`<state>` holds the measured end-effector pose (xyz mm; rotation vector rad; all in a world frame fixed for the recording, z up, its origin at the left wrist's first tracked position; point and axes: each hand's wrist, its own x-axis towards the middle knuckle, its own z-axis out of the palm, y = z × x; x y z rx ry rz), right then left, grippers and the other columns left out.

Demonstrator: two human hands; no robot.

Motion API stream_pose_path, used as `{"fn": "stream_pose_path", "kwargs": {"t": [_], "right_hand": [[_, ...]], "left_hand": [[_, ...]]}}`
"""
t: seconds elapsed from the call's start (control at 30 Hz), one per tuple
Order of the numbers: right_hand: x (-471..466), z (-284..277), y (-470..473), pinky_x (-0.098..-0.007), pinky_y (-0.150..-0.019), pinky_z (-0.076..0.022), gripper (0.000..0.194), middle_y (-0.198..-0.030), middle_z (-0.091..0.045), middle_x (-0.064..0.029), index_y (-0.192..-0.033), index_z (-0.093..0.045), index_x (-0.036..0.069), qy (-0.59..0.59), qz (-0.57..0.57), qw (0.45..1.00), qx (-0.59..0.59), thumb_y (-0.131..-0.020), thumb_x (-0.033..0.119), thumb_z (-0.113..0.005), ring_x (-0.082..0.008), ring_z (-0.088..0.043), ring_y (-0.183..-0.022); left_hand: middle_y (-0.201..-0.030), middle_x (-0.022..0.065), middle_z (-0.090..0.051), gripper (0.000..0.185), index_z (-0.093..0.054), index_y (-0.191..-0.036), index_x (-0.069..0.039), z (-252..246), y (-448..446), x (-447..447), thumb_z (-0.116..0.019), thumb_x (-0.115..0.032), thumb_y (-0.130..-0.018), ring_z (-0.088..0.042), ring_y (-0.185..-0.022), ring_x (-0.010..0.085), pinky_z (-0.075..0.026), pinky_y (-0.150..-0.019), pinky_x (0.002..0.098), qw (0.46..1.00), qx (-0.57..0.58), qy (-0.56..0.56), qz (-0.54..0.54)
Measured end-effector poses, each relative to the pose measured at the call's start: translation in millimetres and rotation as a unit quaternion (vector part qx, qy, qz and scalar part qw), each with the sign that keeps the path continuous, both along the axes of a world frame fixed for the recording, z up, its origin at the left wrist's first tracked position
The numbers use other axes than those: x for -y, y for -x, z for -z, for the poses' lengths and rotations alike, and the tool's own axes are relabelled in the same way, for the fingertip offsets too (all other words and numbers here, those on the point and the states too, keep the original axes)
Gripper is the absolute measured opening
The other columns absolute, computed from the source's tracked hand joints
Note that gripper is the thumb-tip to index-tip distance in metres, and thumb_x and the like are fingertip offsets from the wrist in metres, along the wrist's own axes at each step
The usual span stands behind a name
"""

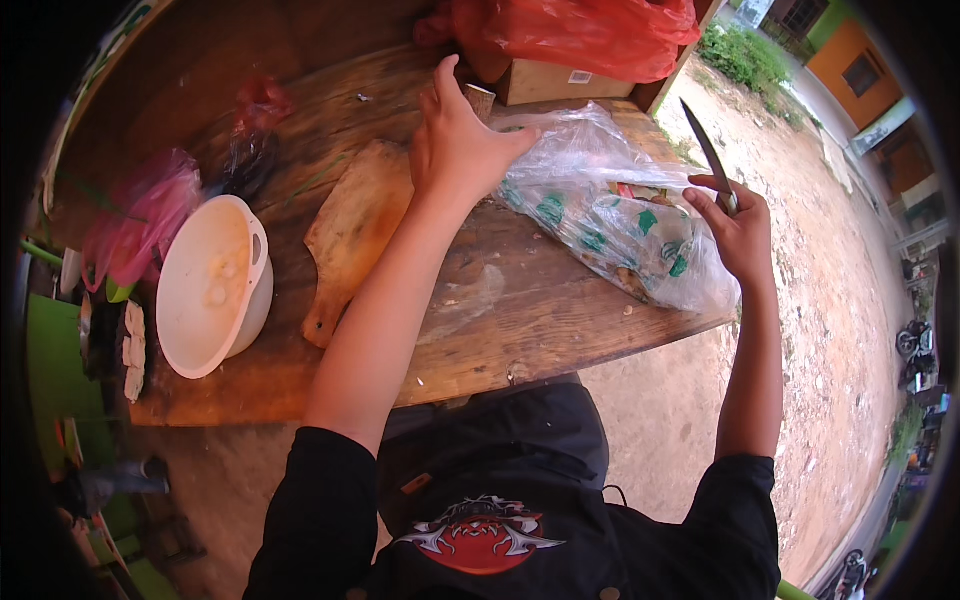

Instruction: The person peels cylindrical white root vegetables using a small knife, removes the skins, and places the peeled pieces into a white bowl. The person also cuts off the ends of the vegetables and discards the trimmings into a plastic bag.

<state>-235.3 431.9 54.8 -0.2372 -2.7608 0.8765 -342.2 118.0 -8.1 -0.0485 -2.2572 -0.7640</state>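
My right hand [739, 232] grips a knife [706, 142] by its handle, with the dark blade pointing up and away. It is at the right side of a clear plastic bag [600, 217] with green prints, which holds items I cannot make out well. Above the table, my left hand [465, 146] is spread with thumb and fingers apart and nothing in it. Its thumb reaches the left edge of the bag; whether it touches is unclear. Partly hidden behind my left forearm lies a wooden cutting board [360, 225].
A white plastic bowl [214, 292] with pale pieces inside stands at the left of the wooden table [480, 322]. Behind it lie a pink plastic bag [154, 217] and a dark plastic bag [251, 154]. A red plastic bag [585, 34] rests on a cardboard box [555, 84] at the back.
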Motion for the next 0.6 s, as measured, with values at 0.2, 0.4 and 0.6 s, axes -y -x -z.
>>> {"fn": "stream_pose_path", "kwargs": {"t": [0.2,0.4,0.6], "right_hand": [[-9,47,-15,-0.0287,-0.062,-0.0452,0.021,-0.074,-0.067,-0.0016,-0.099,-0.078,0.002,0.056,-0.132,0.990,0.010,-0.082,0.009,-0.088,-0.0082,-0.055,-0.065],[-13,52,-56,-0.0330,-0.064,-0.0498,0.020,-0.076,-0.065,-0.0092,-0.087,-0.076,0.001,-0.056,-0.219,0.970,-0.085,-0.069,-0.005,-0.083,-0.0218,-0.064,-0.068],[-12,46,-85,-0.0328,-0.060,-0.0477,0.046,-0.073,-0.061,-0.0070,-0.111,-0.079,0.010,-0.142,-0.158,0.972,-0.100,-0.067,0.003,-0.088,-0.0201,-0.059,-0.064]], "left_hand": [[-0.122,0.0055,-0.065,0.048,-0.072,-0.122,-0.021,-31,-18,-18,-0.085,-0.032,-0.078,-0.069,-0.109,0.0284,-0.058,-0.089,0.0453,0.892,0.058,0.248,0.372],[-0.124,0.0102,-0.069,0.054,-0.075,-0.118,-0.011,-12,-10,-43,-0.077,-0.052,-0.083,-0.069,-0.113,0.0314,-0.057,-0.094,0.0458,0.897,0.207,0.240,0.308],[-0.131,0.0199,-0.068,0.075,-0.071,-0.128,-0.005,-9,11,-50,-0.079,-0.061,-0.078,-0.067,-0.119,0.0361,-0.054,-0.102,0.0455,0.931,0.234,0.096,0.262]]}}
